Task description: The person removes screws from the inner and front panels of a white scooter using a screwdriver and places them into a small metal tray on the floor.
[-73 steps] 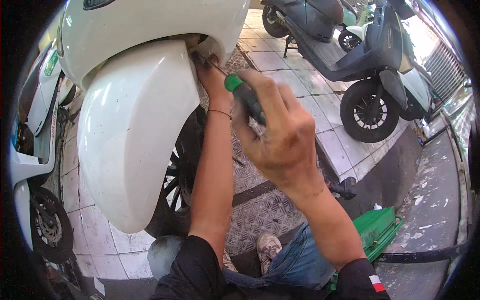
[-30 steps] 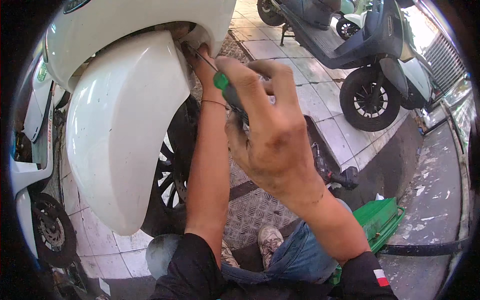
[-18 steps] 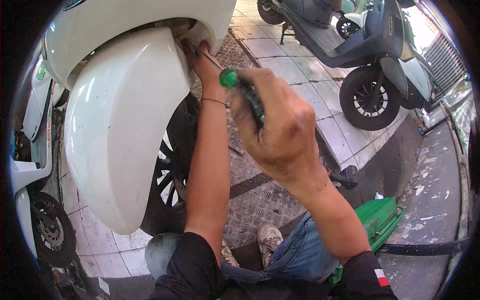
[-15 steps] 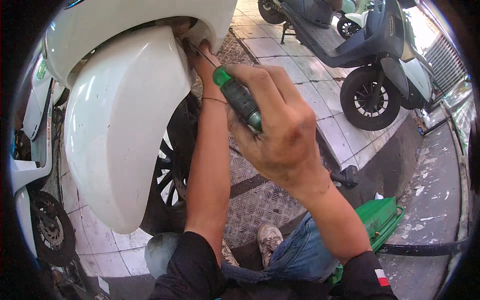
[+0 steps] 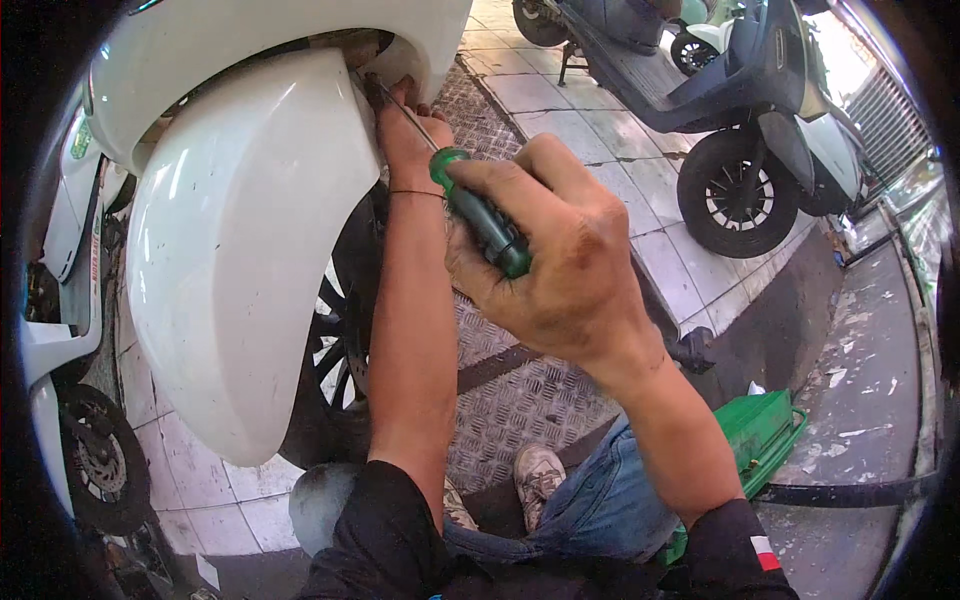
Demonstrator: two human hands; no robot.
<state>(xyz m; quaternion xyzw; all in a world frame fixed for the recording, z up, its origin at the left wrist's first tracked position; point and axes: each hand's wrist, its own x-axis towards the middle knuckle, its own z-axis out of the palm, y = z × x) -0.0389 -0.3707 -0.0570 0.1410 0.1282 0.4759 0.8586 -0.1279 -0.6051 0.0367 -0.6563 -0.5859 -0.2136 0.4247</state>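
A screwdriver [image 5: 487, 215] with a green and dark handle is gripped in my right hand [image 5: 570, 240]. Its thin metal shaft slants up and left toward the gap beneath the white scooter's body panel [image 5: 270, 25]. My left hand [image 5: 408, 130] is at that gap beside the white front fender [image 5: 245, 240], fingers curled close around the shaft's far end. Whatever those fingers pinch is too small to make out, and the screwdriver's tip is hidden there. Below the fender, the scooter's front wheel [image 5: 340, 350] is partly covered by my left forearm.
A dark scooter [image 5: 700, 80] stands on pale tiles at the upper right. A green toolbox [image 5: 755, 430] lies by my right leg. Textured metal plate [image 5: 530, 420] covers the floor near my shoes. Another white scooter [image 5: 60, 340] stands close on the left.
The screwdriver handle has turned in my right hand and shifted slightly down and right. My left wrist has moved a little left, and its fingers have changed position near the shaft.
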